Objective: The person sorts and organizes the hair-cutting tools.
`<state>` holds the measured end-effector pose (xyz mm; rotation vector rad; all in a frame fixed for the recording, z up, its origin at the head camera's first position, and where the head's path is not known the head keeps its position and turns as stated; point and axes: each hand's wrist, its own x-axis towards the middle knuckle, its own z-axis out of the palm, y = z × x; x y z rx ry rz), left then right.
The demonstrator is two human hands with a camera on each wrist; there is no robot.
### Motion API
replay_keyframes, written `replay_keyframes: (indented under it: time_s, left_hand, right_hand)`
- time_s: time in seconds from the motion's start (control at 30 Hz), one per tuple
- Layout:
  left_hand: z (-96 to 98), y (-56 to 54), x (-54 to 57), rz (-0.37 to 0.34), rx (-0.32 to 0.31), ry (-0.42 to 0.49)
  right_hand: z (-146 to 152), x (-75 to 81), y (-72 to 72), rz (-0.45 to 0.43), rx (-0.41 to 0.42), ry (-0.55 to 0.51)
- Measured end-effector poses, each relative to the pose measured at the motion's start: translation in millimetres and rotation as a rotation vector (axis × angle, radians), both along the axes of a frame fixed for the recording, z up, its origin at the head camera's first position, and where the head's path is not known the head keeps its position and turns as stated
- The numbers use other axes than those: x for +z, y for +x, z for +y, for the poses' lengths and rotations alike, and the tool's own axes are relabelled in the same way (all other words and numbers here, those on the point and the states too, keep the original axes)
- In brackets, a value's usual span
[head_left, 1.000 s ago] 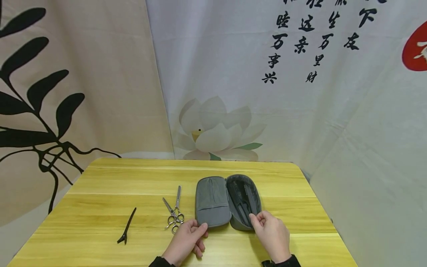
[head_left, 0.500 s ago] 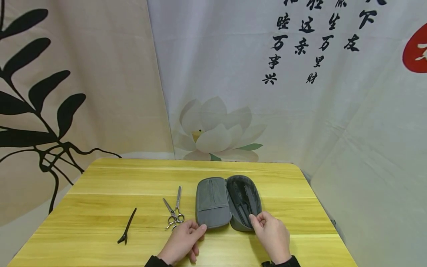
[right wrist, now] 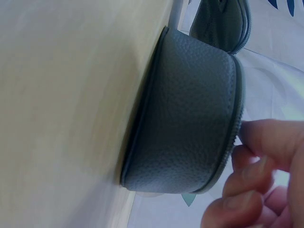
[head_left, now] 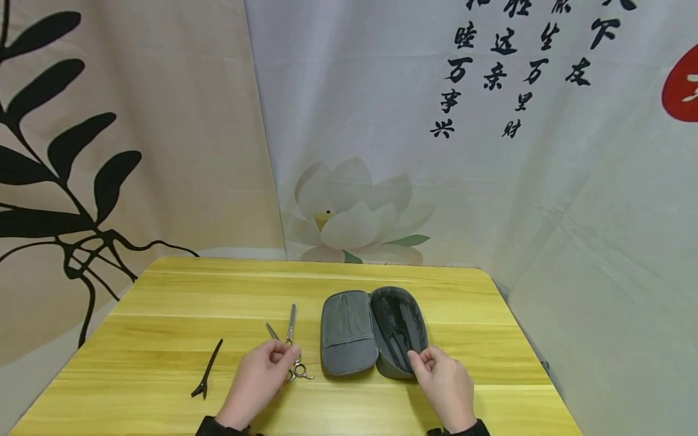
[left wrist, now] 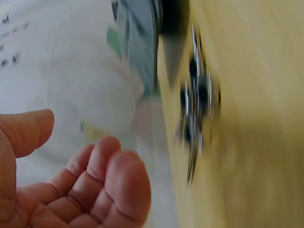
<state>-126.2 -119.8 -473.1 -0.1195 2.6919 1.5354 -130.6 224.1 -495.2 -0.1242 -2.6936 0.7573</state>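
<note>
Two crossed pairs of silver scissors lie on the table, left of an unzipped grey zip case. My left hand hovers over them and hides part of their handles. In the left wrist view its thumb stands apart from the bent fingers with nothing between, and the scissors lie beyond. The case lies opened flat like a book, its deeper half on the right holding dark slim items. With thumb and forefinger my right hand pinches the near rim of that half; the zip case's side fills the right wrist view.
A black hair clip lies on the yellow wooden table, left of the scissors. Behind the table hangs a pale cloth backdrop with leaves, a lotus and dark lettering.
My left hand has left the case's near left corner and moved left over the scissors, uncovering the handles on their right. The right hand keeps its pinch on the case rim.
</note>
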Motion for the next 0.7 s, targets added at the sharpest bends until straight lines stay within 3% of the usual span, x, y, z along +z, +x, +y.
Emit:
replay_keyframes:
  time_s: [0.1,0.23,0.4,0.7]
  left_hand:
    - [-26.9,0.1,8.1,0.055,0.095,-0.143]
    - [-59.3,3.0,7.3,0.059,0.141,-0.258]
    - [-86.9,5.0,0.7,0.018,0.109,-0.356]
    - [-119.1,2.0,-2.5,-0.056,0.053,-0.533]
  right_hand:
    - [-1,0.0,0.0,0.018,0.001,0.005]
    - [-1,-0.7,-0.1,0.037,0.0,0.011]
    - [-2,-1.3,0.4,0.048,-0.004,0.004]
    - [-2,-1.1,-1.5,0.043,-0.001,-0.004]
